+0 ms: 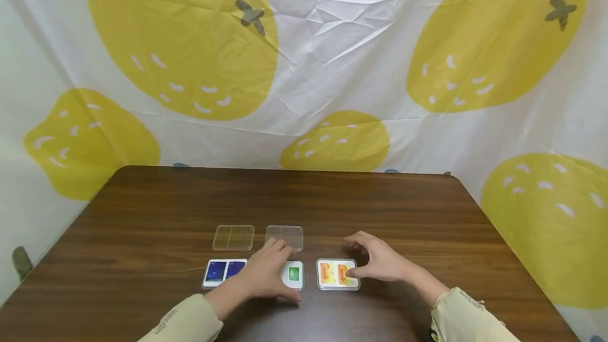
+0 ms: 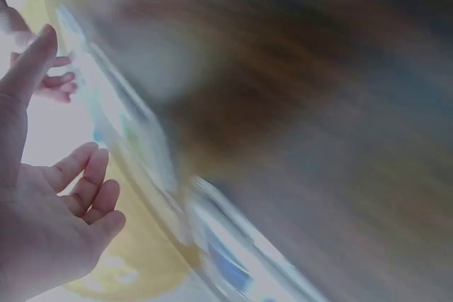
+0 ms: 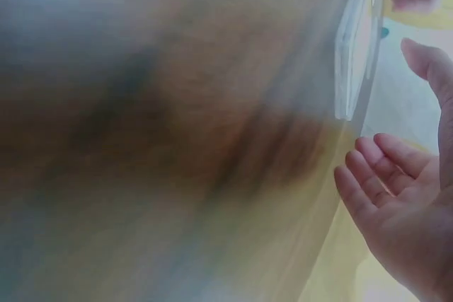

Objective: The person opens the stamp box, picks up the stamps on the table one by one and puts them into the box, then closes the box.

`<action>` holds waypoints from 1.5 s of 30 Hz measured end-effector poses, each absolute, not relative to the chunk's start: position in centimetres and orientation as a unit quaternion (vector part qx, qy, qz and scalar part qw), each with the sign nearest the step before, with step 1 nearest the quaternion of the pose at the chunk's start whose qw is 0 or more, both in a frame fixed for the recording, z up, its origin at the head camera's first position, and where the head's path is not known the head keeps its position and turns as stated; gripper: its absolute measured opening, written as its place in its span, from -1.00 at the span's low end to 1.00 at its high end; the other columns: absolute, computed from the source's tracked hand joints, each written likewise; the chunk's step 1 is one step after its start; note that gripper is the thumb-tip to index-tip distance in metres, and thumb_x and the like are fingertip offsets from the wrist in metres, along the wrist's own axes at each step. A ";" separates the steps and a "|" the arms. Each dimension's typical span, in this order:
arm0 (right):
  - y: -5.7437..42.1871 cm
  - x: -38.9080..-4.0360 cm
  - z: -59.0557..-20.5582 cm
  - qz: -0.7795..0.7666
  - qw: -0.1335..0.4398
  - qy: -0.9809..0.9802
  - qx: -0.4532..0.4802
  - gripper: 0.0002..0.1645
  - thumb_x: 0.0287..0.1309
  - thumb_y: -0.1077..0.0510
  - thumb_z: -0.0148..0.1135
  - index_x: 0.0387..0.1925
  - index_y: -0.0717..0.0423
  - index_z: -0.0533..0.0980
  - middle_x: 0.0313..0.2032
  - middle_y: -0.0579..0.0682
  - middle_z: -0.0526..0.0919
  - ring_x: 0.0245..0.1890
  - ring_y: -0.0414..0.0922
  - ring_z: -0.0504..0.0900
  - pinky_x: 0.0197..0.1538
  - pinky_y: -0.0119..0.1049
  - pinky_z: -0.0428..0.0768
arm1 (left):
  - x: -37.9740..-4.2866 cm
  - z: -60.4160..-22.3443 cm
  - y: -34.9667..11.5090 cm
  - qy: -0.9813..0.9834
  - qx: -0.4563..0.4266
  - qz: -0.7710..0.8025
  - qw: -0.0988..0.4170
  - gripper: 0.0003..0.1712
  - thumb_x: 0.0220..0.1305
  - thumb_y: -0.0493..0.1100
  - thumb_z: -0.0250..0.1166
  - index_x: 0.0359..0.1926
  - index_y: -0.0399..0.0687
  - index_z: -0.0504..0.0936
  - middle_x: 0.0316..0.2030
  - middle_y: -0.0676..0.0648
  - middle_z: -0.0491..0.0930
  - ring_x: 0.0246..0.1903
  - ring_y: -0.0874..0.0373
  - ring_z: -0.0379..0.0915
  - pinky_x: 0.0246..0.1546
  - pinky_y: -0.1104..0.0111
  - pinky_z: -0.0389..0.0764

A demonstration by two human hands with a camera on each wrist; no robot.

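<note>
Three clear flat cases with printed cards inside lie in a row on the dark wooden table. On the left is a case with two blue cards [image 1: 216,271], partly behind my left hand [image 1: 267,271]. That hand hovers over the middle case with a green card [image 1: 294,274], its thumb and fingers spread apart and holding nothing; much of this case is hidden under it. To the right lies a case with two orange-yellow cards [image 1: 328,273]. My right hand [image 1: 385,262] is at its right side, thumb overlapping the edge in the head view, fingers relaxed with nothing in them.
Behind the row lie two clear lids, the left lid [image 1: 234,237] and the right lid [image 1: 291,234], the latter partly overlapped by my left fingers. A lemon-print curtain [image 1: 342,67] hangs around the wooden table [image 1: 404,205].
</note>
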State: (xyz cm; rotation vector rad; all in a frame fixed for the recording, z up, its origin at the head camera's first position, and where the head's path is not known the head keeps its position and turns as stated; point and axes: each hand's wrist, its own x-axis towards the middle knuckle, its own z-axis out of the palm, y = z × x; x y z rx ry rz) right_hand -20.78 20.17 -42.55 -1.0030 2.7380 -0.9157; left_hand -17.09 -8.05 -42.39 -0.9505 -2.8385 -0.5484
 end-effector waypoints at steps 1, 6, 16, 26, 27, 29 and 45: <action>19.8 -21.1 -42.5 -0.304 0.040 0.894 -0.326 -0.23 -0.17 -0.07 0.40 0.05 0.27 0.40 -0.09 0.03 0.51 -0.09 -0.04 0.46 -0.03 -0.13 0.46 | -17.0 -42.5 -8.8 -0.932 -0.310 -0.182 0.051 -0.12 -0.51 0.30 0.48 -0.15 -0.16 0.53 -0.27 0.02 0.44 -0.24 0.14 0.27 -0.23 0.34 0.47; 17.1 -22.8 -42.2 -0.317 0.025 0.892 -0.320 -0.25 -0.18 0.00 0.41 0.04 0.29 0.41 -0.08 0.09 0.54 -0.09 -0.02 0.48 -0.01 -0.10 0.45 | -16.5 -42.8 -11.7 -0.933 -0.294 -0.204 0.039 -0.16 -0.47 0.26 0.49 -0.17 -0.19 0.53 -0.28 0.00 0.46 -0.24 0.13 0.27 -0.20 0.27 0.45; 12.2 -24.9 -42.9 -0.252 0.024 0.907 -0.336 -0.16 -0.29 -0.06 0.45 0.01 0.37 0.42 -0.12 0.12 0.51 -0.06 0.01 0.46 0.04 -0.13 0.41 | -16.2 -43.3 -12.7 -0.933 -0.283 -0.220 0.027 -0.28 -0.40 0.09 0.53 -0.17 -0.22 0.55 -0.28 0.02 0.45 -0.26 0.16 0.28 -0.23 0.28 0.44; 10.0 -25.6 -43.7 -0.250 0.020 0.901 -0.355 -0.34 -0.25 0.04 0.44 -0.06 0.28 0.50 -0.17 0.06 0.50 -0.11 -0.04 0.44 0.00 -0.17 0.42 | -16.2 -43.7 -12.8 -0.940 -0.255 -0.226 0.022 -0.30 -0.33 0.08 0.51 -0.16 -0.26 0.55 -0.29 -0.02 0.45 -0.25 0.13 0.30 -0.23 0.24 0.43; 9.9 -25.6 -43.8 -0.248 0.018 0.902 -0.354 -0.36 -0.26 0.04 0.44 -0.08 0.27 0.51 -0.18 0.05 0.50 -0.11 -0.05 0.44 0.00 -0.18 0.42 | -16.2 -43.8 -12.8 -0.940 -0.254 -0.226 0.024 -0.31 -0.32 0.09 0.50 -0.17 -0.25 0.55 -0.28 -0.02 0.46 -0.25 0.13 0.30 -0.23 0.24 0.43; 9.7 -25.7 -43.9 -0.242 0.014 0.904 -0.352 -0.39 -0.29 0.02 0.44 -0.13 0.23 0.52 -0.21 0.02 0.50 -0.13 -0.07 0.43 -0.01 -0.20 0.42 | -16.2 -43.9 -12.8 -0.941 -0.251 -0.226 0.024 -0.31 -0.30 0.09 0.50 -0.16 -0.25 0.55 -0.27 -0.02 0.46 -0.24 0.13 0.30 -0.23 0.24 0.43; 11.0 -21.9 -42.6 -0.298 0.006 0.892 -0.340 -0.43 -0.37 0.04 0.47 -0.23 0.20 0.52 -0.29 -0.05 0.56 -0.25 -0.15 0.52 -0.15 -0.32 0.50 | -16.1 -43.7 -13.1 -0.940 -0.251 -0.229 0.038 -0.31 -0.34 0.09 0.51 -0.18 -0.25 0.56 -0.28 -0.03 0.47 -0.20 0.09 0.30 -0.16 0.19 0.42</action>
